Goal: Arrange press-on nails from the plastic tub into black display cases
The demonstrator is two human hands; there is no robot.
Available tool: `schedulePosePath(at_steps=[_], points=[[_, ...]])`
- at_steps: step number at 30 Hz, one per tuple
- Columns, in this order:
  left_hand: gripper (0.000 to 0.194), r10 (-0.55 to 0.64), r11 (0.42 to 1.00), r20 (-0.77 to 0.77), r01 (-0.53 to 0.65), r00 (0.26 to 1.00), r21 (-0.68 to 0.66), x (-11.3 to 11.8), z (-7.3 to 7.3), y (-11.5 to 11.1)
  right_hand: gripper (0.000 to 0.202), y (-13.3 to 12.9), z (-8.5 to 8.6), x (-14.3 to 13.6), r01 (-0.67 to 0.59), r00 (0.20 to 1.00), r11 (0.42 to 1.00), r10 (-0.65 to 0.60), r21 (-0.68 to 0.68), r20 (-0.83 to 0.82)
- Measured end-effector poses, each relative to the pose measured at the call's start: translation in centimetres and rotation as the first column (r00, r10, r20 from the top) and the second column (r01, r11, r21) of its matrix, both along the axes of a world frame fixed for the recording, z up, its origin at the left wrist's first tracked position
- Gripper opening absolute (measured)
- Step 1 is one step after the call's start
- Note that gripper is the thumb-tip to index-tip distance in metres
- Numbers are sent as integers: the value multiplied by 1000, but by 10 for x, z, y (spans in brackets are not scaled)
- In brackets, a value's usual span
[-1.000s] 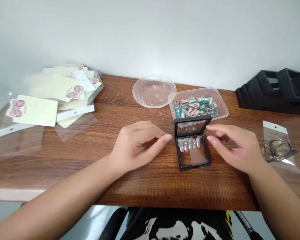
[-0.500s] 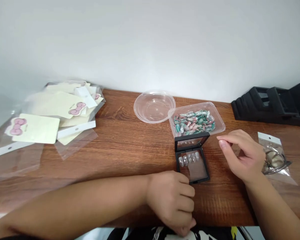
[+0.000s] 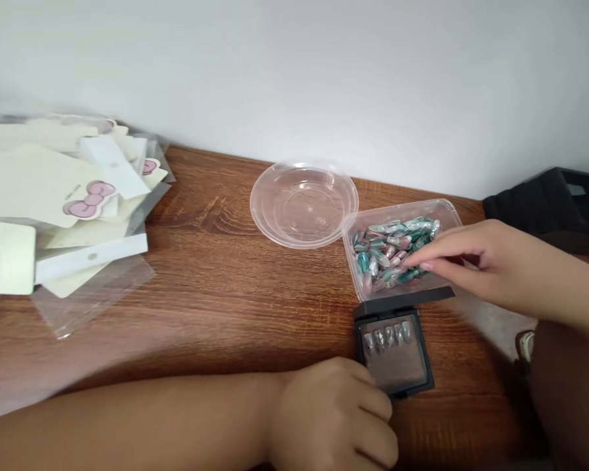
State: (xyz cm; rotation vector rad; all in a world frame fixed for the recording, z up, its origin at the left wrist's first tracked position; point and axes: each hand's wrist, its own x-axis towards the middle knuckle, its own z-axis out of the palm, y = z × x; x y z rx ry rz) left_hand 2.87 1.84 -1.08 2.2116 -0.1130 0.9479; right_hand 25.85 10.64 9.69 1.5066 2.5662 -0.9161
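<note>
My right hand (image 3: 476, 258) reaches in from the right over a clear rectangular tub (image 3: 351, 268), thumb and forefinger pinched at the heap of press-on nails (image 3: 390, 252), which are green, pink and silver. Whatever lies between those fingertips is too small to make out. In front of the tub a black case (image 3: 427, 373) lies with its lid raised and several silvery nails (image 3: 389, 335) in a row inside. My left hand (image 3: 334, 418) rests curled at the case's lower left corner; its fingertips and anything in them are hidden.
A round clear dish (image 3: 304, 206) touches the tub's left side. Cream cards with pink bows (image 3: 34, 176) and clear bags (image 3: 101, 288) are piled at the left. Black trays (image 3: 535, 209) stand at the back right, and a bag partly shows beneath my right arm.
My right hand has moved from beside the case up to the nails in the tub. The view has come closer and shifted. My left hand stays curled near the case.
</note>
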Motion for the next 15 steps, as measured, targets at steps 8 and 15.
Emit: schedulePosePath(at_steps=[8,15], points=[[53,23,991,-83,-34,996,-129,2,3,-1,32,19,-12,-10,-103,991,978,116,-183,65],[49,41,989,-109,-56,993,-139,1,5,0,20,21,-16,-16,-84,990,981,102,-175,100]])
